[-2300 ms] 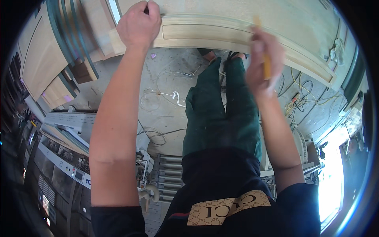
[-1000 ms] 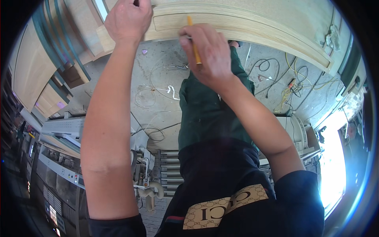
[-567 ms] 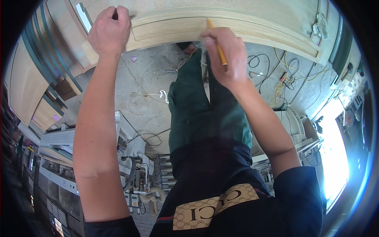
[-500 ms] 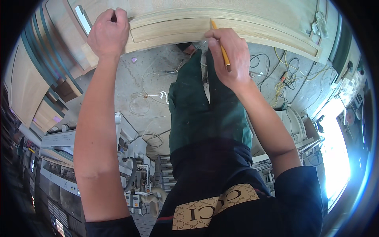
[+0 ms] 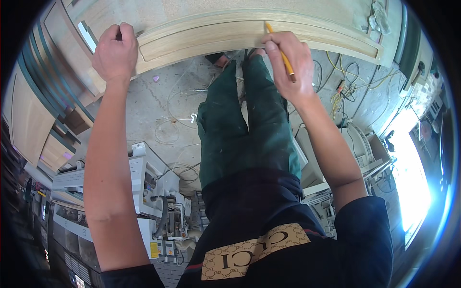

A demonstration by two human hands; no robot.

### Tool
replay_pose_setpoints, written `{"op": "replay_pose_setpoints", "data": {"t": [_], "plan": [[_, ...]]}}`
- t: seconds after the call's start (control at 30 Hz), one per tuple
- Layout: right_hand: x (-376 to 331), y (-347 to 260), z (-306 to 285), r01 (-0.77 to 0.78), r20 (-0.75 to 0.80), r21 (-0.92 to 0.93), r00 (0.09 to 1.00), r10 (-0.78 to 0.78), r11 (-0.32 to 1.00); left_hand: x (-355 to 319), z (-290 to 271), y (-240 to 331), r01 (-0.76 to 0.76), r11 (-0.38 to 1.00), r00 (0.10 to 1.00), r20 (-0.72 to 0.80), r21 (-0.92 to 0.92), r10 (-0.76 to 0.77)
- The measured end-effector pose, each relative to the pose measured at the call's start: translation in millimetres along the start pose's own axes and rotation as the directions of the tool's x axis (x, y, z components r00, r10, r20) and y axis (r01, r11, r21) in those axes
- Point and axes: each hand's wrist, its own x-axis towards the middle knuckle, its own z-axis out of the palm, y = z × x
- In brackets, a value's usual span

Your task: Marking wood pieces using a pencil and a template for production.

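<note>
1. Right hand (image 5: 296,62) grips a pencil (image 5: 287,64), tip at the rail (image 5: 201,42).
2. Left hand (image 5: 114,56) is fisted at the rail's left end, contents hidden.
3. Likely marking; the next stroke calls for a steady rail.

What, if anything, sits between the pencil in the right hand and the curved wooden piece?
Nothing visible: the yellow pencil in the right hand has its upper end over the curved wooden piece.
</note>
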Motion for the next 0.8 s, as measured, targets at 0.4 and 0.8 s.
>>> {"op": "replay_pose_setpoints", "data": {"t": [0.4,0.8], "plan": [[7,-17,15,0.020,-0.021,0.038,1.000,-0.019,0.999,-1,1,0,0.013,1.000,1.000,-0.029,-0.004,-0.013],[17,68,-48,-0.085,-0.200,-0.003,0.976,0.082,0.996,0,3,0,0.031,1.000,0.999,-0.025,0.005,-0.030]]}}
